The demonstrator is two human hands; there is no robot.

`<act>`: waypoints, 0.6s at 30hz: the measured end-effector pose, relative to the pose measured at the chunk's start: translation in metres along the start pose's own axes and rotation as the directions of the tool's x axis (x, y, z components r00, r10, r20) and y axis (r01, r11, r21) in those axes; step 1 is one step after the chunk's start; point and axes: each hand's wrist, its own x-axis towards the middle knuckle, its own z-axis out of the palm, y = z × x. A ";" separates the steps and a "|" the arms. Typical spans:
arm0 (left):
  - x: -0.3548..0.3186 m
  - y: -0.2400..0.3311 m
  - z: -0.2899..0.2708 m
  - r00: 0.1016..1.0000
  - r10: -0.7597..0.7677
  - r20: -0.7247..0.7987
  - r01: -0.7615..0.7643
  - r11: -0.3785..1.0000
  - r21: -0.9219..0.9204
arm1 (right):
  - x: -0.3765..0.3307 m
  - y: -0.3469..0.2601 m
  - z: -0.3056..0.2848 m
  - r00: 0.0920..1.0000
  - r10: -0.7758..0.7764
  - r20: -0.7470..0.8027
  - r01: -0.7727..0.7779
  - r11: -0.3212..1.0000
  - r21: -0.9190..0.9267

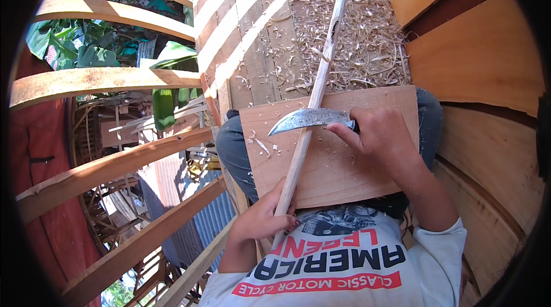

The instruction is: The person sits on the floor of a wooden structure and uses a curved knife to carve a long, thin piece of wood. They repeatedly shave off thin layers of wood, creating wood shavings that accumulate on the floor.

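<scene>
Head view: wood board (pixel 359 166) under a long pale stick (pixel 319 86), long axis running fwd & slightly R from L hand (pixel 261 218), curled round its near part. R hand (pixel 384 134), just R of stick, fist closed on curved knife (pixel 313 118), blade crosswise over stick; contact unclear.

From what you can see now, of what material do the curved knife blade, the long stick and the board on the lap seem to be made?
Curved blade: metal, probably steel; grey, dull shine, dark spots. Long stick: wood, apparently unpainted, by its pale, streaked surface. Board: wood or plywood, seemingly unvarnished, given its matte tan face.
</scene>
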 end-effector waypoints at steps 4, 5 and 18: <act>-0.001 0.005 0.008 1.000 0.001 -0.029 -0.002 1.000 -0.027 | 0.031 0.035 -0.010 0.972 0.145 -0.187 -0.159 0.985 -0.065; -0.001 0.009 0.011 0.998 -0.026 -0.050 0.023 0.998 -0.062 | 0.033 0.033 -0.011 0.972 0.170 -0.162 -0.183 0.981 -0.070; 0.006 0.000 0.004 0.998 0.033 0.051 -0.019 0.971 -0.239 | 0.020 0.013 -0.008 0.995 -0.098 -0.030 0.096 0.994 -0.048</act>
